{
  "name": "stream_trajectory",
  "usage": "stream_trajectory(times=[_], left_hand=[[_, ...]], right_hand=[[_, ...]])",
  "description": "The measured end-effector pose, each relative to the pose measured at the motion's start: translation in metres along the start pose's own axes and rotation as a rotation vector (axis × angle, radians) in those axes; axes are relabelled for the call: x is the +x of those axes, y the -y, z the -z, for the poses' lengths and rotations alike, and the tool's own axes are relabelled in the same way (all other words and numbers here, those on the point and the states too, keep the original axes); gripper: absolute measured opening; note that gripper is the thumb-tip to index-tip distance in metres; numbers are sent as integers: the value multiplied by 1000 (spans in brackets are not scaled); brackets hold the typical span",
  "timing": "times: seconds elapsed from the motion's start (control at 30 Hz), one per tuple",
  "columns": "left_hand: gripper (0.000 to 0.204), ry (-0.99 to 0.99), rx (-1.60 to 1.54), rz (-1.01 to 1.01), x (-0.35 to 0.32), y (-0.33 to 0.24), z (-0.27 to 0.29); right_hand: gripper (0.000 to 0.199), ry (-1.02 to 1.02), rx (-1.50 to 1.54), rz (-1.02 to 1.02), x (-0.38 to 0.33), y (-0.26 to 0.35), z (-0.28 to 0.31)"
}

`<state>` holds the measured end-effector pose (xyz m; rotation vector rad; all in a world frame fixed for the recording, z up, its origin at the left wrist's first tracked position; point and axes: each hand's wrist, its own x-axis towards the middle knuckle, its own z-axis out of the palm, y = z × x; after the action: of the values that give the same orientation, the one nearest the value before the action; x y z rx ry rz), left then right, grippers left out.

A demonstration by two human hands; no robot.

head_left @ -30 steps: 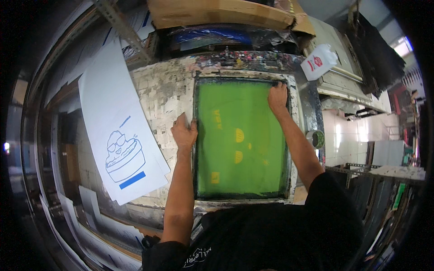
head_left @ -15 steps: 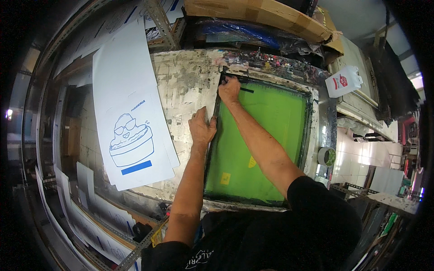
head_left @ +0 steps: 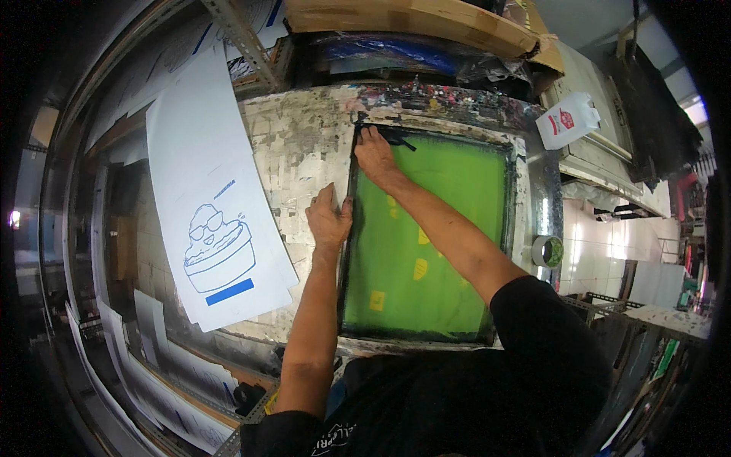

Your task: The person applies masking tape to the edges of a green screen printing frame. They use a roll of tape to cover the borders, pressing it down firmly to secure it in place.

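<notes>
I see the left hand (head_left: pixel 329 219) unclenched, thumb at the edge of the green screen (head_left: pixel 461 183) on its right. Farther, the right hand (head_left: pixel 376 156) curls over the screen's corner beside a black strip (head_left: pixel 409 143); whether it grasps, I cannot tell.

Framed screen (head_left: pixel 449 308) lying on the table (head_left: pixel 282 145), with the left hand (head_left: pixel 330 219) at its left edge and the right hand (head_left: pixel 376 158) at its far left corner; left of the screen, a sheet (head_left: pixel 205 156); to its right, a roll (head_left: pixel 540 251), a jug (head_left: pixel 566 122) farther back; behind the table, a carton (head_left: pixel 415 23).
</notes>
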<state>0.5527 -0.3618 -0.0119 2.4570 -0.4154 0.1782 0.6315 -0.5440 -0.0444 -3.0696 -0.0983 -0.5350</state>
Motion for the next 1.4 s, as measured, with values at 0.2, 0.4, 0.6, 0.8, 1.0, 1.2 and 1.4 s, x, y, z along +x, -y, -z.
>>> stream_trajectory(times=[0.2,0.4,0.6,0.8,1.0,1.2,1.4], left_hand=[[47,8,-14,22,-1,-1,0],[48,20,9,66,-3,6,-1],[48,52,-2,106,-3,6,-1],[48,-53,128,27,-7,5,-1],[48,59,98,130,-2,0,-7],[50,47,111,47,-2,16,-11],[99,307,129,-4,-17,9,11]], right_hand=[[20,121,-111,-61,-40,-61,9],[24,278,-344,-155,-123,-156,62],[17,586,-603,-237,-149,-204,87],[6,685,-887,-230,-144,-190,86],[14,698,-210,-451,-203,-166,129],[25,460,172,-638,-301,-130,281],[25,482,248,-825,-400,-119,327]])
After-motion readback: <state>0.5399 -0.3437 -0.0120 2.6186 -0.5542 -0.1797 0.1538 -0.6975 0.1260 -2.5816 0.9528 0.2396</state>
